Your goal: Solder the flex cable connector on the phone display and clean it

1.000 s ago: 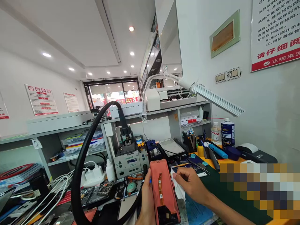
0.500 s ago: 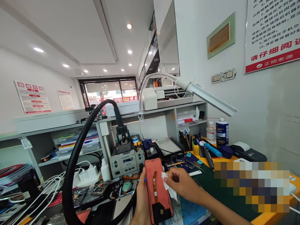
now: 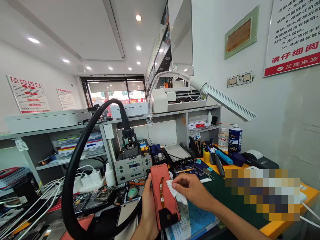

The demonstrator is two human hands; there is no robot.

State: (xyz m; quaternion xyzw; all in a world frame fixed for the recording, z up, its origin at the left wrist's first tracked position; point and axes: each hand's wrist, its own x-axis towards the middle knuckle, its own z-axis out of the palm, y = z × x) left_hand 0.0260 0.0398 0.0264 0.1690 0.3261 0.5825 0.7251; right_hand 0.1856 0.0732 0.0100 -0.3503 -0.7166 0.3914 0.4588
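The left hand [image 3: 148, 208] is gripping an orange phone panel [image 3: 168, 203], holding it tilted above a blue printed sheet [image 3: 190, 223]. The right hand [image 3: 192, 187] is pinching a white cloth [image 3: 177, 192] and pressing it against the panel's face.

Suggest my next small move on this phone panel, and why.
Probably draw the white wipe in the right hand along the orange phone panel, avoiding the thin flex cable: the wipe sits at its edge, and the left hand holds it steady.
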